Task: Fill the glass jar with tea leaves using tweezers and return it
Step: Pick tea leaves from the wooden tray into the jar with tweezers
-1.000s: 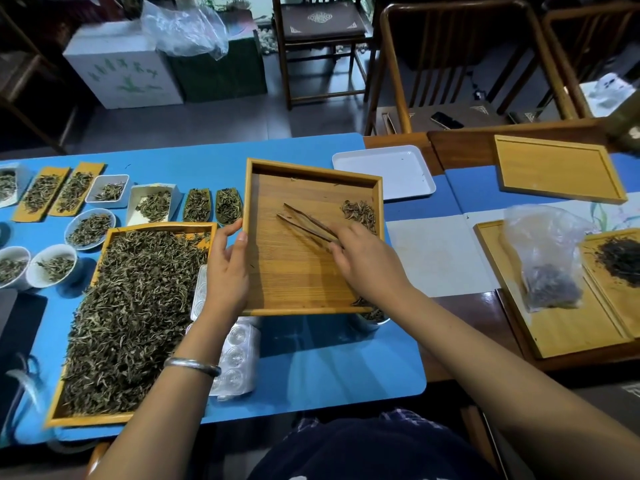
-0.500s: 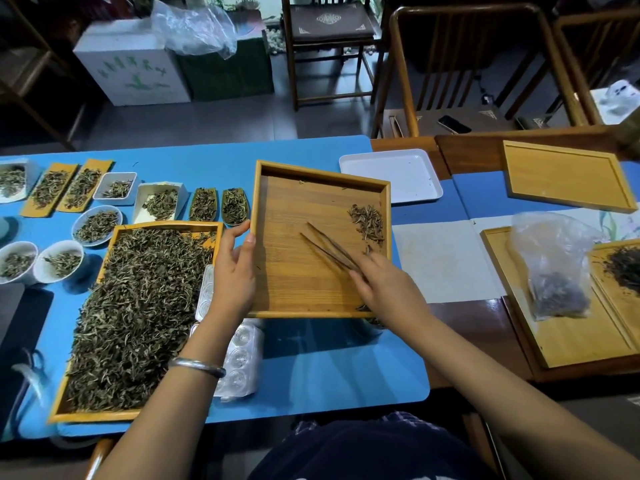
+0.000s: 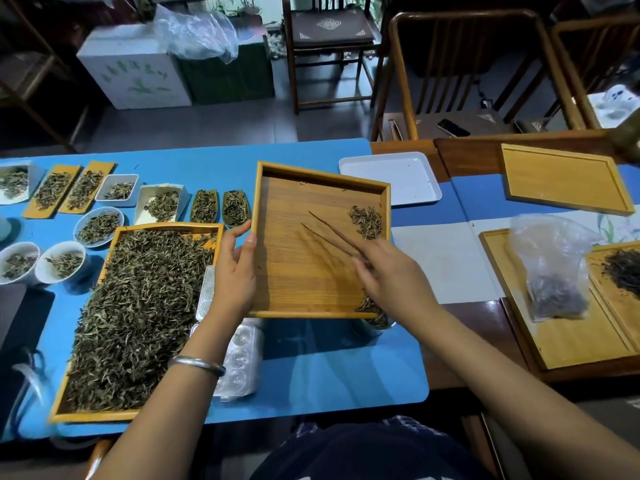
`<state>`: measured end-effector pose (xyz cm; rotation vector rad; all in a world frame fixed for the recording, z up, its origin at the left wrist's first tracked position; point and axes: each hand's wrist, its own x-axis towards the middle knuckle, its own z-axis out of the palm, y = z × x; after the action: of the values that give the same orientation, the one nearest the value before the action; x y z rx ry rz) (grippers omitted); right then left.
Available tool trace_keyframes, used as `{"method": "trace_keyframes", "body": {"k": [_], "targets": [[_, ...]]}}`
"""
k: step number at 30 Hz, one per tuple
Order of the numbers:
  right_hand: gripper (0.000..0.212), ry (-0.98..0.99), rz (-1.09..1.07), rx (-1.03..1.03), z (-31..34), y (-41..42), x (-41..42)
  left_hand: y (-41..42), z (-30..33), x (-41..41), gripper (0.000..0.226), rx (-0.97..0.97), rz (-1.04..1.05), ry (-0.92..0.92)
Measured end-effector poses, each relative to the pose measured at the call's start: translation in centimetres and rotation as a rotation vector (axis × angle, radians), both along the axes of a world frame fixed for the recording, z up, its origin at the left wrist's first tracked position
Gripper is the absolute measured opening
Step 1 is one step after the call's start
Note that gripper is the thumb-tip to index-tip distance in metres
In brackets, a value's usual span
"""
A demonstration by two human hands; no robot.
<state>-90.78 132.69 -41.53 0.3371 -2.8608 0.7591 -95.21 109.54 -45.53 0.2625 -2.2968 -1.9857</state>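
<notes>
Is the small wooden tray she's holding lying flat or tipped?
Tipped: the left hand lifts the tray, leaves sliding toward its near corner.

Blue table (image 3: 311, 368), tea-filled wooden tray (image 3: 86, 415), small dishes (image 3: 98, 226), white tray (image 3: 391, 178)

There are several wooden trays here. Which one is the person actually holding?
The square wooden tray in the middle, holding a small pile of tea leaves. The left hand grips its left edge; the right hand holds tweezers over it. The others lie untouched.

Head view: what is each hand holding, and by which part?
Left hand grips the wooden tray by its left rim. Right hand pinches the tweezers at their near end.
</notes>
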Motion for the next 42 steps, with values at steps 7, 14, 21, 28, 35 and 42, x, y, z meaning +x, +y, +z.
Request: {"method": "trace_keyframes", "body": {"k": [7, 14, 21, 28, 35, 42], "targets": [[0.033, 0.044, 0.003, 0.010, 1.3, -3.1, -7.0, 0.2, 0.7, 0.1, 0.021, -0.001, -0.040, 0.000], [0.034, -0.055, -0.134, 0.001, -1.2, -0.3, -4.6, 0.0, 0.4, 0.2, 0.025, 0.000, -0.044, -0.008], [0.028, -0.113, -0.244, 0.068, -2.0, 2.4, -2.7, -0.3, -0.3, 0.2, 0.022, 0.032, -0.031, -0.012], [0.031, 0.038, -0.043, 0.026, 0.3, -2.3, -3.2, 0.0, 0.2, 0.1, 0.021, 0.000, -0.046, 0.008], [0.030, 0.048, -0.062, -0.026, 0.9, -4.2, -5.9, 0.3, 0.9, 0.2, 0.021, 0.015, -0.065, 0.002], [0.034, -0.034, -0.166, 0.011, -1.2, -1.1, -3.5, 0.2, 0.6, 0.2, 0.027, 0.015, -0.068, -0.015]]}}
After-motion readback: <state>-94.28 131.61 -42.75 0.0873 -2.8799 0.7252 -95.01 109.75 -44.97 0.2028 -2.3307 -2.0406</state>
